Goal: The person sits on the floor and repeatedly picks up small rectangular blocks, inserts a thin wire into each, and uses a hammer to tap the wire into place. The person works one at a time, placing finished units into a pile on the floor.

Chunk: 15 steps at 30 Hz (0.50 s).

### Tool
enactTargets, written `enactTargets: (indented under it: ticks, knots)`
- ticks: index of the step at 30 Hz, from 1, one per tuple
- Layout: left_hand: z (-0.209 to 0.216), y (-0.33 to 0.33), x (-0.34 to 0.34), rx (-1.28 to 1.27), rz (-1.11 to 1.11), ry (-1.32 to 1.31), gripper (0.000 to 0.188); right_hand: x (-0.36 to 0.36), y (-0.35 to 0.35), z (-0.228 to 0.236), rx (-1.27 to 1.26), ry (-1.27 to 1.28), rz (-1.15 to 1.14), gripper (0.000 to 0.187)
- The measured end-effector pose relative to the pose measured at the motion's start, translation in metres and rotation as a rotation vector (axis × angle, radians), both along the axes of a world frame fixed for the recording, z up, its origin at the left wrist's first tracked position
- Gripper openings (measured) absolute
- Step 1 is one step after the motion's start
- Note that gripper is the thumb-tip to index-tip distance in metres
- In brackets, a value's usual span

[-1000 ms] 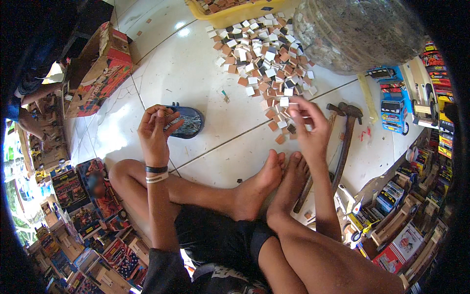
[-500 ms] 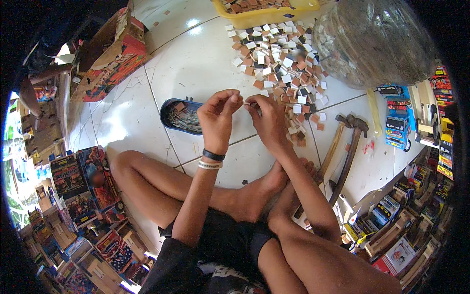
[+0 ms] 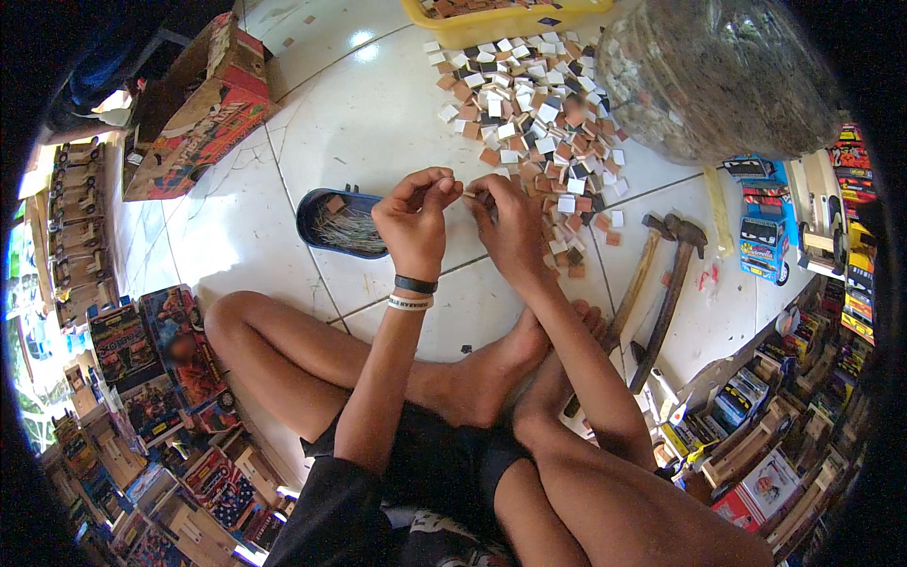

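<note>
My left hand (image 3: 416, 222) is raised above the floor with thumb and fingers pinched together; whatever lies between the tips is too small to make out. Close to its right, fingertips nearly meeting, my right hand (image 3: 507, 222) pinches a small pale piece (image 3: 470, 195), seen nearly edge-on. Partly behind the left wrist stands a dark blue oval container (image 3: 302, 219) of thin nails (image 3: 345, 230), with a brown square chip (image 3: 334, 203) on them. Beyond my right hand spreads a heap of small square chips (image 3: 543, 123), white, brown and black.
Two hammers (image 3: 682, 231) lie on the tiled floor to the right. A yellow tray (image 3: 472, 36) of chips and a big filled clear plastic bag (image 3: 718, 85) stand at the back. A cardboard box (image 3: 203, 123) is far left. Wooden toy trucks (image 3: 765, 236) crowd both sides.
Both hands stay raised and pinched, close together; the right fingers have curled in more around the pale piece. The whole view has shifted slightly.
</note>
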<state>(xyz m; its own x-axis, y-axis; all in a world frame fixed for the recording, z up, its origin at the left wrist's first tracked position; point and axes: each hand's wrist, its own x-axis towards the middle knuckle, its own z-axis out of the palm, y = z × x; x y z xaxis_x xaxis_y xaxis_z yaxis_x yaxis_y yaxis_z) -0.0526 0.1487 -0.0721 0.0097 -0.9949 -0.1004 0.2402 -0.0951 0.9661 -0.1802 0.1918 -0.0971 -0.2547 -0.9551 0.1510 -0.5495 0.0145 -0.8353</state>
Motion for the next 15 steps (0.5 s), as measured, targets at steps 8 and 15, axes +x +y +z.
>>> enactTargets:
  ticks: [8, 15]
  knots:
    - [-0.004, 0.0, -0.011, -0.056, 0.073, -0.021, 0.012, 0.0, -0.002, 0.005, -0.034, -0.004, 0.004, 0.011]
    - [-0.013, 0.004, -0.022, -0.1, 0.095, -0.174, 0.009, 0.0, 0.0, 0.007, 0.022, -0.05, -0.003, 0.011]
